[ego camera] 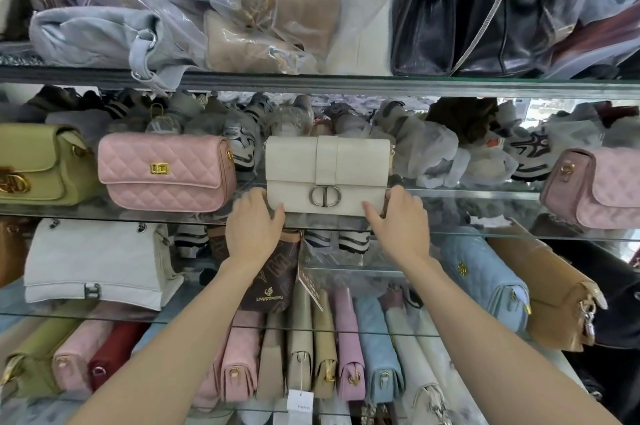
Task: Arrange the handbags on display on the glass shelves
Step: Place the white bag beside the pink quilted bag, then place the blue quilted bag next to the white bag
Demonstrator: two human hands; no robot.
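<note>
Head view: white handbag point(327, 175) stands upright at the front edge of the middle glass shelf point(485, 197), between both hands. Left hand point(254, 227) grips its lower left corner, right hand point(398, 222) its lower right corner, fingers curled against the base. Clasp shows a silver "CD" emblem. Pink quilted handbag point(166, 171) stands just to the left. Both forearms reach up and forward.

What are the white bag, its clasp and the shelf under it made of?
White bag: probably matte leather or faux leather, faint grain. Clasp: looks like brushed silver metal, dull sheen. Glass shelf: clear glass, see-through with greenish edge.
</note>
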